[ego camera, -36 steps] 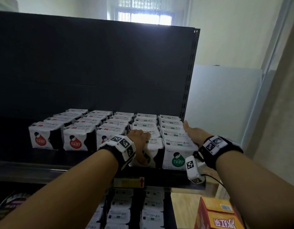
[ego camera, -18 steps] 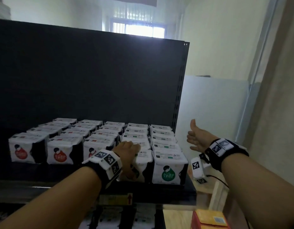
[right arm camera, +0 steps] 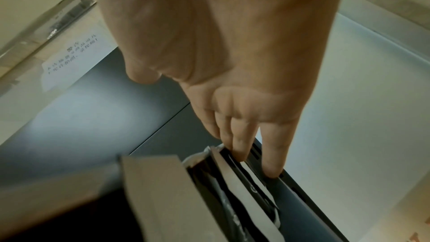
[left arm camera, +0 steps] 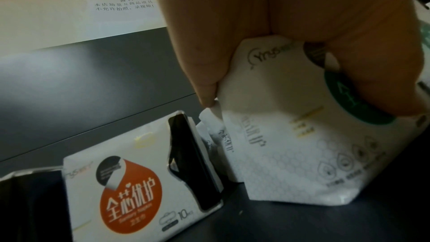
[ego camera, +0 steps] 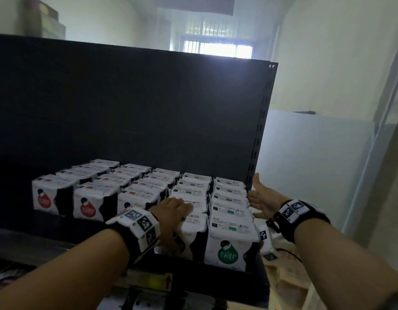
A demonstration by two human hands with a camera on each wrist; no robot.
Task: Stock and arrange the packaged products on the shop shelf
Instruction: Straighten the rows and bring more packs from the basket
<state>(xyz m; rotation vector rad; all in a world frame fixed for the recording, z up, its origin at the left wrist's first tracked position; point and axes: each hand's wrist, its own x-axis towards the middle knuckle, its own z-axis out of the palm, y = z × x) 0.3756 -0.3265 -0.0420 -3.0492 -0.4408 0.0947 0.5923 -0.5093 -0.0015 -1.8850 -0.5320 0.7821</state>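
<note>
Rows of white packs fill the dark shelf: red-labelled packs on the left, green-labelled ones on the right. My left hand grips the front green-labelled pack of the fourth row, fingers on its top and thumb on its face. In the left wrist view the thumb pinches that pack, and a red-labelled pack stands beside it. My right hand is open and flat against the outer side of the rightmost row; straight fingers reach the shelf's right edge.
The black back panel rises behind the packs, with a slotted upright at its right end. A pale partition stands to the right. A price strip runs along the shelf front. Light wooden boards lie below right.
My right hand, which had swung out to the right with the thumb up, has come back against the side of the rightmost row. My left hand has stayed on the front pack.
</note>
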